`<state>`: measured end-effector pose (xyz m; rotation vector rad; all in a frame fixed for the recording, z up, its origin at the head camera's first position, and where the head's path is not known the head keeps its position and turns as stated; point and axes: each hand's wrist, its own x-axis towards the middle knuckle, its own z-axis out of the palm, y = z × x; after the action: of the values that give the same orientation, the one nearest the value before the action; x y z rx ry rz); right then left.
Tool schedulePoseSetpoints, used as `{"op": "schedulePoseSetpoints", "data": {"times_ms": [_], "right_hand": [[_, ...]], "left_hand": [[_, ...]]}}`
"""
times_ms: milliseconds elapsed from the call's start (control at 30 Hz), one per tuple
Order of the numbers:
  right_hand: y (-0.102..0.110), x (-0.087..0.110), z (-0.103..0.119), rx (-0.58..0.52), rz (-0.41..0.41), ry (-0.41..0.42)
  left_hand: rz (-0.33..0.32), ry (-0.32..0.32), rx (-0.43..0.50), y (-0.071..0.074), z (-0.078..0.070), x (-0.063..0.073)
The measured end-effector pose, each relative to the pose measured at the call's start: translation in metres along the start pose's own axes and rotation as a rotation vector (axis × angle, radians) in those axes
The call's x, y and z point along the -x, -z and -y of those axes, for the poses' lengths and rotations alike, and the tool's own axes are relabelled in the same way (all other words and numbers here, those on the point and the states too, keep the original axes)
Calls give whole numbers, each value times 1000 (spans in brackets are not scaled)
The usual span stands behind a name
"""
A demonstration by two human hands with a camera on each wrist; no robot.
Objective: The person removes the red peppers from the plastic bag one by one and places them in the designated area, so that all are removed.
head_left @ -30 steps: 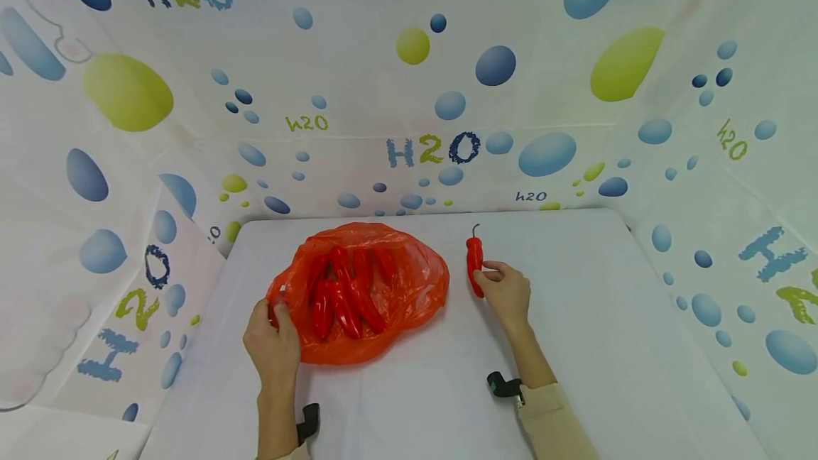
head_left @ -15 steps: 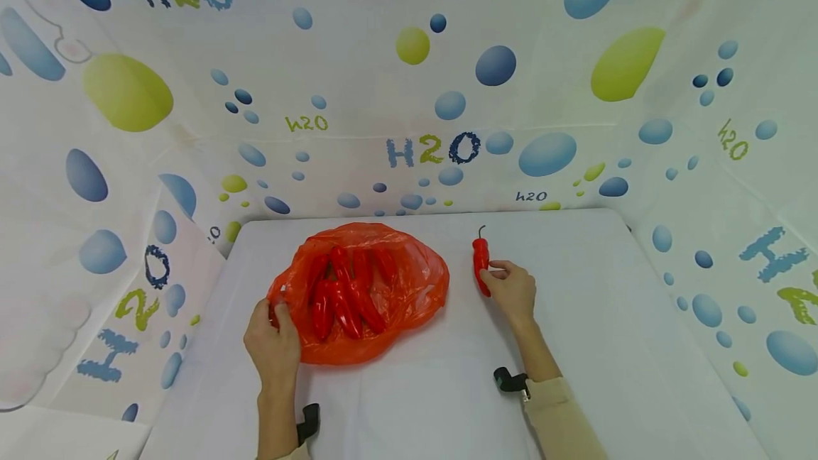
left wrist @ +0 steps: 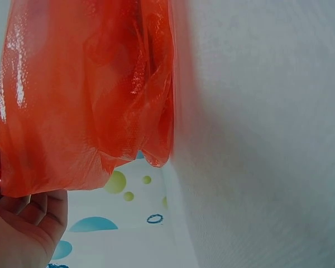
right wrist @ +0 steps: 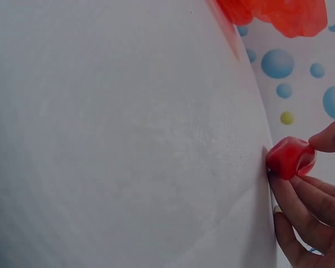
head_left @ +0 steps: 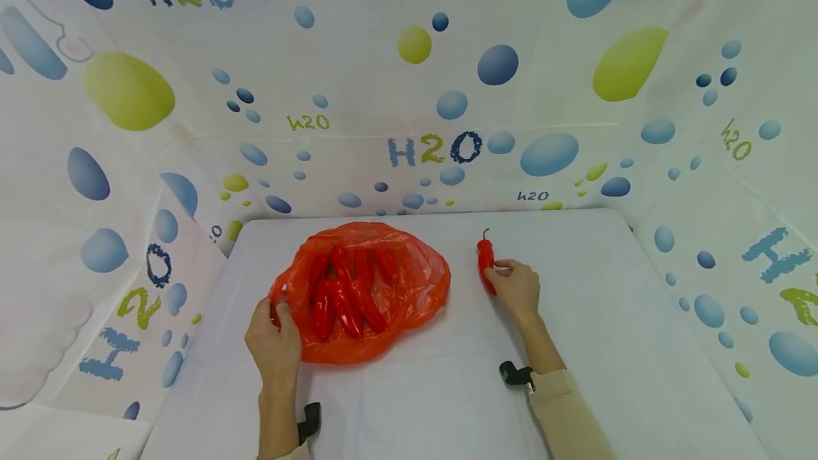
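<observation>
An orange-red plastic bag lies spread on the left half of the white table, with several shiny red chili peppers piled in its opening. My left hand grips the bag's near left rim; in the left wrist view its fingers curl under the bag's edge. To the right of the bag, my right hand pinches one red chili pepper near its lower end, its thin stem pointing away from me. The right wrist view shows this pepper end-on between thumb and fingers, close against the tabletop.
The white-covered table ends at a back edge against a wall sheet printed with blue and green dots. Similar sheets stand at both sides. A black wrist camera mount sticks out from the right wrist, another from the left.
My right hand has shifted a little to the right with the pepper still pinched. My left hand and the bag have stayed in place.
</observation>
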<state>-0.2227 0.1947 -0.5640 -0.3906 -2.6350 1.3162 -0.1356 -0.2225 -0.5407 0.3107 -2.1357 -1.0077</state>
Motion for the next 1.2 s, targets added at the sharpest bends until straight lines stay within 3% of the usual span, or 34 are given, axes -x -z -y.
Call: {"op": "schedulePoseSetpoints", "data": {"times_ms": [667, 1200], "right_hand": [[8, -5, 2, 36, 11, -65], [12, -6, -4, 11, -5, -55]], "left_hand": [[0, -25, -7, -1, 3, 0], [21, 5, -15, -1, 3, 1]]}}
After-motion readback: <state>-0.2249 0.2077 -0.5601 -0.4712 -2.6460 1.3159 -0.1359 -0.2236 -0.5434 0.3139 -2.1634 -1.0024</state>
